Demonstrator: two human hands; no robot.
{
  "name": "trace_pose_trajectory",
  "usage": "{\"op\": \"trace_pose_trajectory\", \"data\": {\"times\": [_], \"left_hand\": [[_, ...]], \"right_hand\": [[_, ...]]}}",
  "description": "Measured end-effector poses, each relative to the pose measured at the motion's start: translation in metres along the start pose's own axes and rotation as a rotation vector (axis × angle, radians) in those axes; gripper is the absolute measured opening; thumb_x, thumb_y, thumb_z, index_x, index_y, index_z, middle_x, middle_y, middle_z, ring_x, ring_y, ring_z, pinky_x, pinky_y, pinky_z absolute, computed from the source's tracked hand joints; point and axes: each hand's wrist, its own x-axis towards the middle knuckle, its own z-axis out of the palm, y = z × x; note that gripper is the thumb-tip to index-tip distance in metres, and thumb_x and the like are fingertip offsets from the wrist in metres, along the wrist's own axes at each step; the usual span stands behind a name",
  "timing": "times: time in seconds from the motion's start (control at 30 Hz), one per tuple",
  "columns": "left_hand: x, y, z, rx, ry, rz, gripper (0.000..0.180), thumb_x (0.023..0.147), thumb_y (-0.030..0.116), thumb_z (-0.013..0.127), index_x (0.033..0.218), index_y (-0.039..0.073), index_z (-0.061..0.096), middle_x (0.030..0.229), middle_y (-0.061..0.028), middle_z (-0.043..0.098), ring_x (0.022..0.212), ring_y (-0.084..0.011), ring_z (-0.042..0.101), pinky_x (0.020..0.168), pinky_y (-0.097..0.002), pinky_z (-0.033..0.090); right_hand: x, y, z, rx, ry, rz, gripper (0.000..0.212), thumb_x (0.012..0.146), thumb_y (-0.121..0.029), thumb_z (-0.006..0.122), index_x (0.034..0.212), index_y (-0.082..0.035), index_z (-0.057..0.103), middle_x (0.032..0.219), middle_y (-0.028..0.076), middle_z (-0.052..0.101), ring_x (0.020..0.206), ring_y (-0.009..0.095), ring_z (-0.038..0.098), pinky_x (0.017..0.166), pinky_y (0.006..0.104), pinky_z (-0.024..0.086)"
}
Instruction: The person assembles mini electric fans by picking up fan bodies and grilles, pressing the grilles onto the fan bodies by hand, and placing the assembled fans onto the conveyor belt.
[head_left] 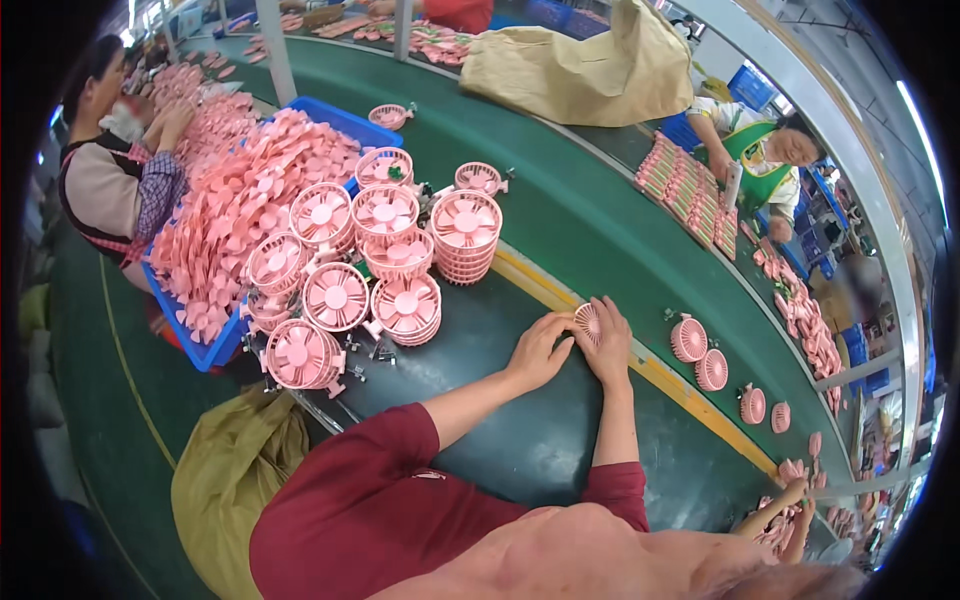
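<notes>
A small round pink fan grille (587,322) sits at the edge of the green conveyor belt (600,220), held between both my hands. My left hand (538,350) grips it from the left side and my right hand (609,340) covers it from the right. Stacks of pink fan housings (385,255) stand to the left of my hands on the dark table (500,440). A blue crate (212,345) heaped with pink fan blades (240,200) lies beyond the stacks.
Several pink fan parts (700,352) ride the belt to the right, past a yellow stripe (540,285). Co-workers sit at the left (110,180) and far right (775,150). A tan sack (580,65) lies at the back, an olive bag (235,480) at my left.
</notes>
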Motion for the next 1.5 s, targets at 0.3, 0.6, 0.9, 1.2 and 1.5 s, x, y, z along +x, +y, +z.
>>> {"op": "trace_pose_trajectory", "data": {"times": [0.3,0.6,0.9,1.2,1.5], "left_hand": [[-0.003,0.000,0.013,-0.023,0.085,-0.064,0.029,0.083,0.003,0.059,0.111,0.004,0.052,0.097,-0.0161,0.055,0.090,-0.0323,0.060,0.079,-0.0407,0.049],[-0.009,-0.005,0.013,-0.049,0.087,-0.105,0.028,0.073,-0.006,0.051,0.100,0.003,0.050,0.100,-0.0181,0.051,0.101,-0.0401,0.052,0.087,-0.0476,0.045],[-0.010,-0.026,0.033,0.039,0.241,-0.100,0.049,0.073,0.000,0.055,0.119,-0.011,0.045,0.119,-0.0302,0.051,0.117,-0.0451,0.048,0.102,-0.0462,0.041],[-0.008,-0.016,0.018,-0.049,0.096,-0.039,0.022,0.080,0.000,0.054,0.101,0.002,0.051,0.110,-0.0172,0.053,0.106,-0.0390,0.053,0.088,-0.0425,0.046],[0.020,-0.029,0.002,-1.093,0.006,-0.745,0.059,0.101,0.058,0.031,0.134,0.010,0.042,0.119,-0.0094,0.059,0.106,-0.0225,0.060,0.092,-0.0354,0.049]], "right_hand": [[0.014,0.015,0.005,0.102,0.049,-0.065,0.069,0.068,-0.020,0.081,0.130,-0.005,0.054,0.129,0.019,0.054,0.121,0.036,0.050,0.101,0.0439,0.042],[0.183,-0.050,0.049,0.344,0.030,-0.163,0.063,0.077,-0.028,0.077,0.130,-0.003,0.054,0.127,0.018,0.056,0.120,0.033,0.052,0.103,0.0406,0.040],[0.235,-0.077,0.172,-0.110,-0.131,-0.314,0.057,0.083,-0.028,0.067,0.136,-0.017,0.051,0.129,0.018,0.053,0.116,0.040,0.052,0.095,0.0473,0.046],[0.195,-0.054,0.093,0.229,-0.135,-0.171,0.068,0.075,-0.033,0.076,0.134,-0.008,0.052,0.128,0.021,0.055,0.119,0.038,0.052,0.104,0.0430,0.041],[0.047,-0.042,-0.025,0.484,-0.090,-0.121,0.067,0.074,-0.020,0.075,0.134,-0.003,0.050,0.133,0.017,0.052,0.125,0.030,0.050,0.105,0.0391,0.039]]}}
